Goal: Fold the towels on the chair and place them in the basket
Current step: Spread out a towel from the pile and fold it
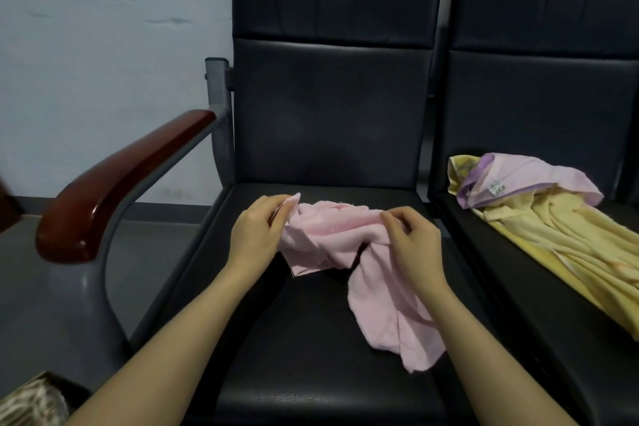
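Note:
A crumpled pink towel (345, 239) lies on the black seat of the chair (311, 339) in front of me. My left hand (256, 232) pinches its upper left corner. My right hand (411, 239) pinches the towel's upper edge further right. The rest of the towel trails down towards the seat's front right. On the neighbouring black seat (539, 104) to the right lies a yellow towel (570, 245), with a pink towel with a purple border (518, 183) heaped on its far end. A corner of the basket (31, 401), patterned in beige, shows at the bottom left.
A red-brown wooden armrest (117, 180) on a grey metal frame stands to the left of my chair. A pale wall runs behind the chairs. Grey floor lies to the left, below the armrest.

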Action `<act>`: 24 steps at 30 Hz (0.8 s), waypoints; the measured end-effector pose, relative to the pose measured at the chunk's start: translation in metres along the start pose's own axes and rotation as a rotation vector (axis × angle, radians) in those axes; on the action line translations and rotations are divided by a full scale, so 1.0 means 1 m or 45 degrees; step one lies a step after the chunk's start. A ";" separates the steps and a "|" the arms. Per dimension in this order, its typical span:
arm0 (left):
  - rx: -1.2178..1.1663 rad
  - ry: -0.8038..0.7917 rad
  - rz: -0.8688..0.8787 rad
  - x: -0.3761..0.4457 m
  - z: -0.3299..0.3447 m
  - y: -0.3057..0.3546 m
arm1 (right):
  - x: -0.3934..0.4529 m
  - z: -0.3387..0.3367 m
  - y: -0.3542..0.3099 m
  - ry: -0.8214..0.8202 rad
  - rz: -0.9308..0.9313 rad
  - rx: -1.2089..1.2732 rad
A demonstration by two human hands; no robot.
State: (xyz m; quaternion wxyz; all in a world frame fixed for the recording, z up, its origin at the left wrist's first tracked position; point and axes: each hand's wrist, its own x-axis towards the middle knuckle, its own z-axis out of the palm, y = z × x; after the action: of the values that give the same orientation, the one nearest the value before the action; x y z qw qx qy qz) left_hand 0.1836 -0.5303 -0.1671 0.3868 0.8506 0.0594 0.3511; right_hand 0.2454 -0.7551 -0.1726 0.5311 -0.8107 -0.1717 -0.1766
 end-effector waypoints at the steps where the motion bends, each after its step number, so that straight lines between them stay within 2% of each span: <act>1: 0.052 -0.006 0.013 -0.001 -0.003 0.000 | 0.000 -0.002 -0.003 0.014 -0.009 -0.045; 3: 0.220 -0.106 0.066 -0.006 -0.006 -0.001 | -0.002 -0.004 -0.001 -0.011 0.011 -0.239; 6: 0.400 -0.377 0.081 -0.021 -0.004 0.000 | -0.014 -0.004 0.005 -0.084 0.057 -0.631; 9: 0.520 -0.516 0.090 -0.029 0.003 0.001 | -0.030 -0.006 0.005 -0.075 -0.018 -0.637; 14: 0.766 -0.694 0.153 -0.018 0.015 0.003 | -0.044 0.006 0.002 -0.237 -0.259 -0.728; 19: 0.953 -0.891 0.209 -0.001 0.025 -0.007 | -0.048 0.023 0.019 -0.588 -0.165 -1.041; 24: 0.985 -1.000 0.282 0.022 0.043 -0.020 | -0.031 0.027 0.041 -0.690 -0.058 -1.088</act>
State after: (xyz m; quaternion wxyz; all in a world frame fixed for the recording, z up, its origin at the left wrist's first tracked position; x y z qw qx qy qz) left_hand 0.2315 -0.5350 -0.1883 0.0007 0.9985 -0.0544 -0.0007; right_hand 0.2396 -0.7486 -0.2297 0.0843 -0.9684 -0.2334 -0.0260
